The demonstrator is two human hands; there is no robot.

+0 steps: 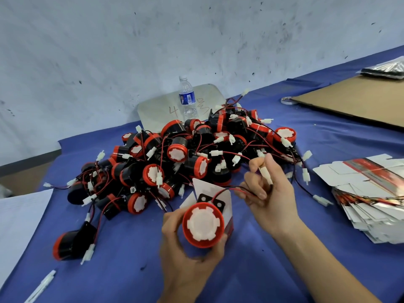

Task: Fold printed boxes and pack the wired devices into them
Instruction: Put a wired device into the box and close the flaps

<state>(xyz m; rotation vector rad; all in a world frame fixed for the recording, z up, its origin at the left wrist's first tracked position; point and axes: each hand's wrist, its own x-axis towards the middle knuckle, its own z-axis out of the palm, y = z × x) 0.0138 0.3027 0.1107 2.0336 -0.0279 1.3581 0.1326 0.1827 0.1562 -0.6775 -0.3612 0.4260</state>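
- Left hand (188, 248): low centre, over the desk (131, 259). Fingers and thumb are curled round one device (203, 226), a black body with a red rim and a white toothed face, turned toward the camera.
- Box (220, 197): folded up, white with a red printed side, directly behind that device with its flaps open upward. The device sits at the box mouth. Can't tell how far in it is, or whether the left hand also grips the box.
- Right hand (271, 193): just right of the box and a bit farther from the camera. Thumb and forefinger pinch the white plug (265, 174). The lower fingers are curled round the wire (238, 189), red and black, which runs in a loop from the device's black bracket to this hand.
- Pile of devices (185, 154): same type, wires and white plugs tangled, just beyond both hands at the desk's centre. The right hand's knuckles are near the pile's near-right edge.
- Single device (72, 241): lying on its side, left of the left hand and apart from the pile.
- Stack of flat boxes (371, 204): unfolded, fanned out at the right edge, near the right forearm but not touching it.
- Water bottle (187, 99): upright behind the pile, in front of a grey board (157, 108) marked "4" that leans on the wall.
- Cardboard sheet (354, 99): flat at far right, with a tape roll (287, 99) at its left corner.
- White paper (19, 226): at the left edge.
- White pen (41, 287): near the bottom left corner, blurred.
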